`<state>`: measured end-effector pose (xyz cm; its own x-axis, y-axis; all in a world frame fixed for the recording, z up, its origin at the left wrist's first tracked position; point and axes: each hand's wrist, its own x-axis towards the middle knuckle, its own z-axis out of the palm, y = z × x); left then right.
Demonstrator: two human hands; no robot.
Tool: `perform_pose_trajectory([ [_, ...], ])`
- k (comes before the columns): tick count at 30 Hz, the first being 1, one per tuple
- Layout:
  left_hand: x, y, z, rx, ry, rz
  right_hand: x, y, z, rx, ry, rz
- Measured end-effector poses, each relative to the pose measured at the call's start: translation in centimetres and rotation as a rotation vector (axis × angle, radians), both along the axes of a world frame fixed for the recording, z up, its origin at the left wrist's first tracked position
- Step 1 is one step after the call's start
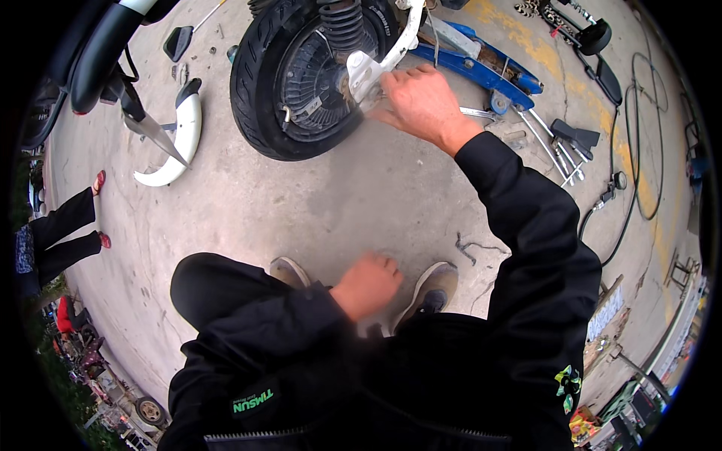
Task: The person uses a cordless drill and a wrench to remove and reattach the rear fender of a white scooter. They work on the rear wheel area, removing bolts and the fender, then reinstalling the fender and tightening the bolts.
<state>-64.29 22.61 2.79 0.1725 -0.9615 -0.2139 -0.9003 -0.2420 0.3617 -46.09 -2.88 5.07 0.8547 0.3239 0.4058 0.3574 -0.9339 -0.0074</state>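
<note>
My right hand (417, 101) reaches up to a white metal bracket (364, 71) beside the hub of a scooter wheel (256, 96), its fingers bent around the bracket's edge; the fingertips are partly hidden. The wheel has a black tire, a finned hub (304, 98) and a black coil spring (342, 26) above it. My left hand (368, 282), slightly blurred, hangs over the concrete between my shoes, fingers loosely bent and apart, holding nothing.
A blue floor jack (511, 93), wrenches (553, 148) and a black hose (633, 173) lie right. A white fender (162, 173) lies left beside overhanging black vehicle parts (101, 56). A person in dark trousers (64, 218) is at far left, with parked vehicles (83, 353) nearby.
</note>
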Motion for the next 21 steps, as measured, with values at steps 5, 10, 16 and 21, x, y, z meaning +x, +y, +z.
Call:
perform_pose_trajectory([
  [5,0.2,0.3,0.2,0.025,-0.006,0.008,-0.1,-0.1,0.6,0.157,0.241,-0.073],
  [10,0.3,0.1,0.0,0.04,0.017,-0.003,0.1,0.1,-1.2,-0.026,-0.052,0.001],
  [16,1.2,0.1,0.6,-0.007,0.108,0.021,-2.9,1.9,-1.2,0.05,-0.008,-0.12],
  [21,1.5,-0.8,1.0,0.092,0.08,-0.039,-12.1,-1.5,-7.7,0.045,0.261,-0.022],
])
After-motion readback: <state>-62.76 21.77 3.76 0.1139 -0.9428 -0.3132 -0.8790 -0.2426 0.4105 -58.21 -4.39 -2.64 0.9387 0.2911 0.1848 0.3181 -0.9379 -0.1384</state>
